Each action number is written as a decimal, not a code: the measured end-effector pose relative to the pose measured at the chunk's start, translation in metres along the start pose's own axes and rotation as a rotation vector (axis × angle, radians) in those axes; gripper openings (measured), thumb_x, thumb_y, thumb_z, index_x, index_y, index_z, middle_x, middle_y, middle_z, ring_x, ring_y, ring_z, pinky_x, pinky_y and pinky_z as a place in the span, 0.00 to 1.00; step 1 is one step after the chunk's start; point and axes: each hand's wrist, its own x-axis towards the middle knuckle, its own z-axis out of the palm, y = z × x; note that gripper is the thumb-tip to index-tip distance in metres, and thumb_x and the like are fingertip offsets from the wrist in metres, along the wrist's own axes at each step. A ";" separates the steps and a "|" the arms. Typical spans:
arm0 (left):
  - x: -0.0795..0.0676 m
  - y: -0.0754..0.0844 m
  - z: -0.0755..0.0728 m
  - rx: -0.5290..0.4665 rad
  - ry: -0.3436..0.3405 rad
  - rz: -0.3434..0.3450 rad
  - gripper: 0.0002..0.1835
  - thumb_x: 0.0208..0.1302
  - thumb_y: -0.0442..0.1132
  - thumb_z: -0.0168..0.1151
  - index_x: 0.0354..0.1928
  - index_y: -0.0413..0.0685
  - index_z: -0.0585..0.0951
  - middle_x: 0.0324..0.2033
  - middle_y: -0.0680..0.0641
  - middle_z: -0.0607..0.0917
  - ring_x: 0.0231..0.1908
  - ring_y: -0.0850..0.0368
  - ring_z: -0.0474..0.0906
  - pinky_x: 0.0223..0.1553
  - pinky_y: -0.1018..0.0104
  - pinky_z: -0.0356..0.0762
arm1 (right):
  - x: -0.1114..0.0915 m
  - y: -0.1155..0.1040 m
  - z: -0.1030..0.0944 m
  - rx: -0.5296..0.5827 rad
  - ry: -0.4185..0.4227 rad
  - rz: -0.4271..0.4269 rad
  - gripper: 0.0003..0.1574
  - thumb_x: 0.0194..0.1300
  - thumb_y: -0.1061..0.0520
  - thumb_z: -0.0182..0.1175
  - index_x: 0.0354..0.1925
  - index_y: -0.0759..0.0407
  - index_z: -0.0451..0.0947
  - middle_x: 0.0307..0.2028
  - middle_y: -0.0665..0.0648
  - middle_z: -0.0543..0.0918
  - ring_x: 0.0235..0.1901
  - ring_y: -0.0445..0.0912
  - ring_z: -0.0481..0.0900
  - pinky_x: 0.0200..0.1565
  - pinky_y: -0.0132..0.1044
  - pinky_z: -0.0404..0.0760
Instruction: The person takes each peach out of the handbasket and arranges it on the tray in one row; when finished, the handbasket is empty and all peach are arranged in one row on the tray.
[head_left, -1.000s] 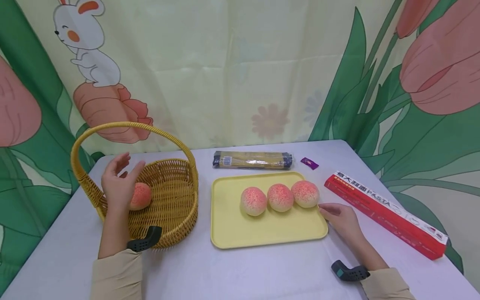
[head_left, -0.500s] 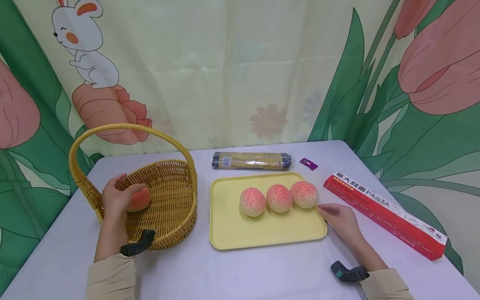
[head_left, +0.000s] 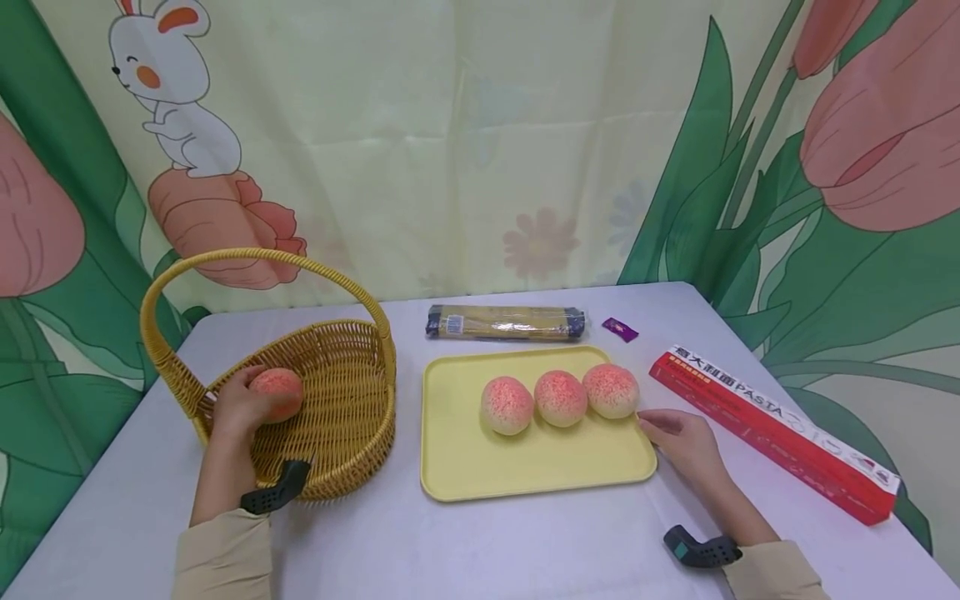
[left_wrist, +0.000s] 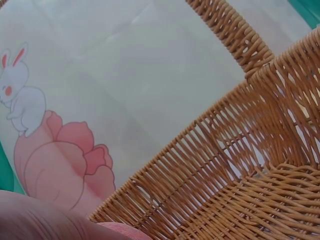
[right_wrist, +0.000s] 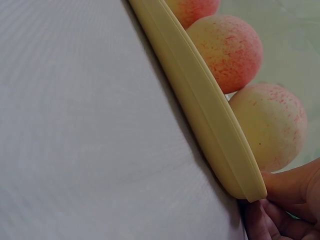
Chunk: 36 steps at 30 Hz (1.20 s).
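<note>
My left hand (head_left: 238, 406) reaches inside the wicker basket (head_left: 352, 450) and grips a pink peach (head_left: 282, 393) from its left side; its far fingers are hidden behind the fruit. Only a sliver of that peach (left_wrist: 125, 230) shows at the bottom of the left wrist view, beside the hand (left_wrist: 40, 220). With thumb above and fingers below, my right hand (head_left: 678, 440) pinches the right edge of a yellow tray (head_left: 525, 479). Three pink-and-cream peaches lie in a row on the tray, the rightmost peach (head_left: 611, 391) close to the right thumb.
Behind the tray lies a clear-wrapped pack of noodles (head_left: 506, 322), with a small purple packet (head_left: 620, 329) to its right. A long red pasta box (head_left: 772, 433) lies slantwise at the right. The basket's tall handle (head_left: 262, 252) arches over the left side. A printed curtain (head_left: 540, 150) hangs behind.
My left hand has come down from above the peach in the basket and now holds it. My right hand and the tray have stayed in place.
</note>
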 end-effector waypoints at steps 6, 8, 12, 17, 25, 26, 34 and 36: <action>-0.001 0.002 0.001 0.096 0.001 0.044 0.46 0.48 0.33 0.69 0.67 0.35 0.54 0.59 0.27 0.59 0.55 0.31 0.59 0.52 0.39 0.64 | -0.002 0.001 0.000 0.002 0.015 0.021 0.29 0.63 0.46 0.57 0.52 0.68 0.74 0.49 0.68 0.77 0.53 0.62 0.70 0.48 0.51 0.75; -0.002 0.003 0.002 0.106 -0.001 0.041 0.46 0.47 0.33 0.69 0.66 0.35 0.55 0.58 0.27 0.61 0.53 0.31 0.60 0.51 0.39 0.65 | -0.002 0.000 -0.001 0.001 0.014 0.020 0.29 0.63 0.46 0.57 0.52 0.68 0.74 0.49 0.68 0.77 0.53 0.62 0.70 0.48 0.50 0.75; -0.002 0.001 0.002 0.106 -0.020 0.032 0.46 0.47 0.35 0.70 0.66 0.37 0.56 0.57 0.28 0.62 0.52 0.32 0.61 0.48 0.40 0.67 | -0.002 0.000 -0.002 -0.003 0.013 0.020 0.28 0.63 0.47 0.57 0.52 0.68 0.74 0.49 0.68 0.77 0.53 0.62 0.70 0.48 0.51 0.75; 0.009 -0.008 0.003 0.086 -0.033 0.079 0.48 0.44 0.40 0.74 0.65 0.38 0.57 0.57 0.30 0.63 0.52 0.35 0.64 0.41 0.45 0.74 | -0.002 -0.002 -0.002 0.002 0.010 0.013 0.29 0.63 0.47 0.57 0.52 0.69 0.74 0.48 0.68 0.77 0.53 0.62 0.70 0.48 0.51 0.74; -0.017 0.011 0.001 0.026 -0.030 0.186 0.49 0.45 0.38 0.73 0.68 0.40 0.55 0.59 0.31 0.62 0.54 0.35 0.62 0.50 0.42 0.67 | 0.001 -0.002 0.002 -0.003 0.015 0.007 0.27 0.64 0.49 0.57 0.51 0.69 0.74 0.48 0.68 0.77 0.53 0.62 0.70 0.48 0.51 0.74; -0.023 0.016 0.000 0.027 -0.030 0.210 0.49 0.46 0.38 0.73 0.68 0.40 0.54 0.59 0.31 0.62 0.54 0.35 0.62 0.51 0.42 0.67 | 0.001 -0.001 0.002 -0.005 0.015 0.005 0.27 0.64 0.49 0.57 0.51 0.69 0.74 0.48 0.68 0.77 0.53 0.62 0.70 0.48 0.52 0.74; -0.061 0.044 0.008 0.016 -0.056 0.358 0.47 0.49 0.41 0.71 0.68 0.43 0.56 0.59 0.34 0.63 0.55 0.36 0.63 0.50 0.42 0.69 | -0.001 0.000 0.002 0.011 0.012 0.013 0.27 0.63 0.49 0.58 0.51 0.69 0.74 0.48 0.68 0.78 0.52 0.62 0.71 0.48 0.51 0.75; -0.069 0.049 0.010 0.008 -0.072 0.386 0.46 0.48 0.43 0.72 0.67 0.44 0.57 0.58 0.35 0.65 0.54 0.37 0.64 0.49 0.44 0.70 | -0.001 -0.001 0.002 0.015 0.016 0.017 0.27 0.63 0.49 0.58 0.51 0.70 0.74 0.48 0.68 0.77 0.52 0.62 0.71 0.47 0.51 0.75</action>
